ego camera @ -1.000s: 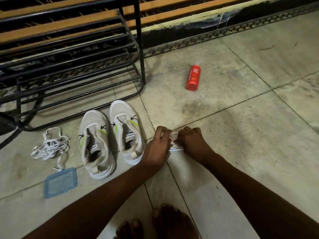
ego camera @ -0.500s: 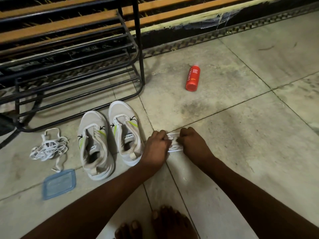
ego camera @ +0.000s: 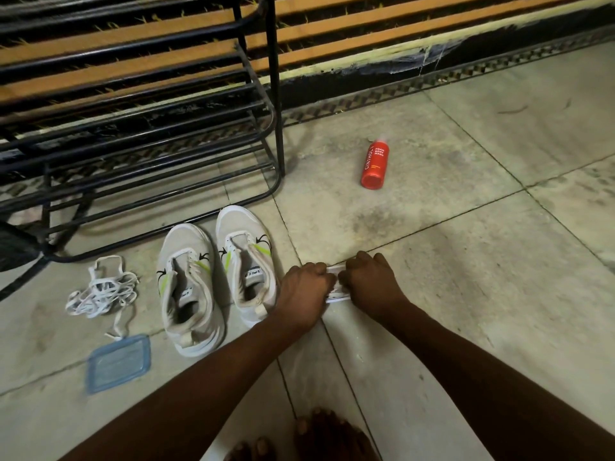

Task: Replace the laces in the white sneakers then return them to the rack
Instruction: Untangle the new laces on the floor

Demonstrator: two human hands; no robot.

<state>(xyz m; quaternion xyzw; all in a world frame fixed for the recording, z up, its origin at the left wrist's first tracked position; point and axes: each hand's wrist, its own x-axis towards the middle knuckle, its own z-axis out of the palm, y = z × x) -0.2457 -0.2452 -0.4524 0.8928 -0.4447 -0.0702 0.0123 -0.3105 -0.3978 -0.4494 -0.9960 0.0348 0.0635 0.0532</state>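
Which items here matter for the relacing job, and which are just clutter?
Job: left sneaker, right sneaker, loose white laces, black rack, white bundle (possibly the new laces) gripped by left hand and right hand.

Lying about: red body wash bottle, blue lid.

A red bottle (ego camera: 374, 164) marked foam body wash sits on the grey tiled floor (ego camera: 466, 261), though whether it stands or lies flat I cannot tell. Well apart from it, off to the left, a clear blue plastic lid (ego camera: 118, 362) lies flat on the tiles. A dark chequered border strip (ego camera: 399, 91) runs along the foot of the wall, with horizontal wooden slats (ego camera: 366, 31) above it
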